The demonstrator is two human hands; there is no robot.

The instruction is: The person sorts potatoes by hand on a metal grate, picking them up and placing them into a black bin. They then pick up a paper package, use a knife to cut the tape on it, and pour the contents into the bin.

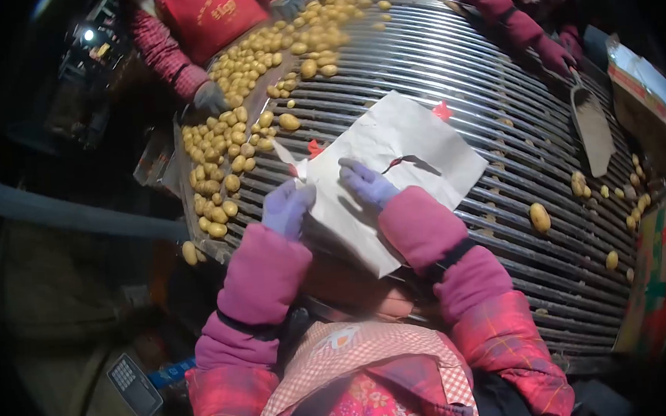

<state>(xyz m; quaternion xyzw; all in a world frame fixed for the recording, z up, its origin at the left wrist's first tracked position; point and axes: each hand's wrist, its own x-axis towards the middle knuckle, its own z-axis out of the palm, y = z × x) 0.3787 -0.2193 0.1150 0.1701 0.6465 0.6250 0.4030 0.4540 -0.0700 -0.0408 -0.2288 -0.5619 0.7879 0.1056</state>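
A large white paper sheet [412,134] lies tilted over the metal roller table, creased, with a dark slit-like mark near its middle. At its left edge my left hand [287,209], in a lavender glove, is closed on a folded strip of the sheet. My right hand [367,181], gloved the same way, rests on top of the sheet with its fingers stretched out. Small red scraps [315,148] show beside the sheet's upper left edge, and another red piece [442,110] is at its upper right.
Many potatoes [216,162] are heaped along the left and far side of the roller table [581,269]. A co-worker's gloved hand [210,98] touches the heap. At right another person holds a scoop [592,131]. Cardboard boxes [650,288] stand along the right edge.
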